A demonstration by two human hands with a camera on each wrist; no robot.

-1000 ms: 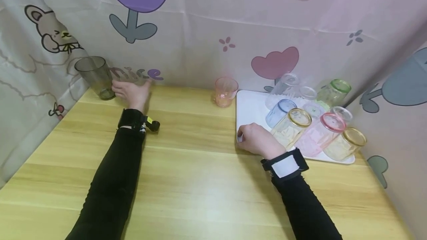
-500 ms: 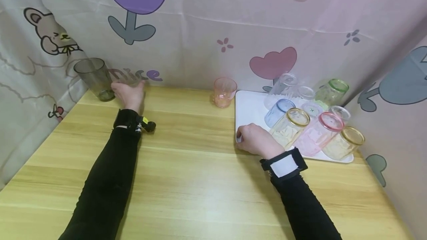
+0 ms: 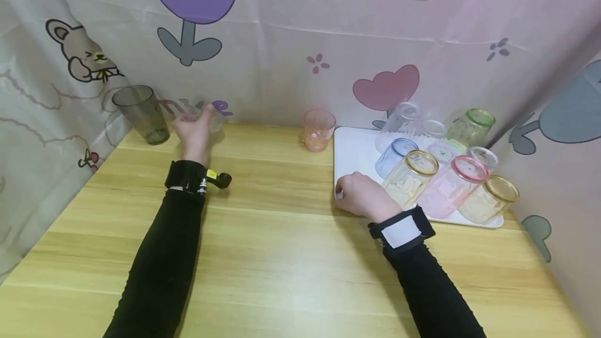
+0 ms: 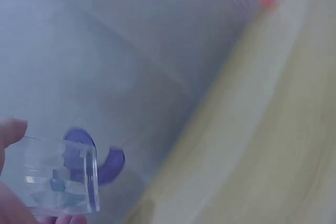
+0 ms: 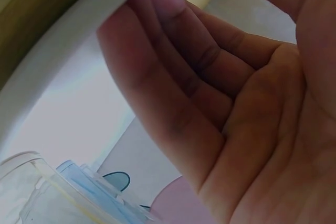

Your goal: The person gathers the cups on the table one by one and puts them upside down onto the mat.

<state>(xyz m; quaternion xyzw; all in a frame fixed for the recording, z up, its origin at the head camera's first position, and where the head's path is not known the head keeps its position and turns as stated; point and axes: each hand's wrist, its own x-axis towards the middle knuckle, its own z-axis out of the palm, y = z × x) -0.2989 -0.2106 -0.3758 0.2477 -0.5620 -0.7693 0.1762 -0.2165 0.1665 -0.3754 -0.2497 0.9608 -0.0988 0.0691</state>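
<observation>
At the back left, my left hand [image 3: 192, 132] holds a clear glass cup [image 4: 58, 177]. The left wrist view shows the thumb on one side of the cup and fingertips under the other; in the head view it is faint. Just left of that hand stands a tall grey tinted glass [image 3: 141, 113]. My right hand [image 3: 366, 197] grips the near left corner of a white tray [image 3: 349, 145]. Its fingers [image 5: 163, 98] curl at the tray's rim in the right wrist view, the tips hidden behind it.
Several upside-down glasses crowd the tray, among them a blue one [image 3: 396, 158], a pink one [image 3: 453, 186] and a green-rimmed one [image 3: 471, 129]. Between left hand and tray stands a small pink cup [image 3: 318, 130]. A patterned curtain [image 3: 263, 67] borders the wooden table [image 3: 263, 254].
My left hand has shifted slightly right, away from the grey glass, and the clear cup now shows to the right of its thumb. The right hand keeps its place at the tray.
</observation>
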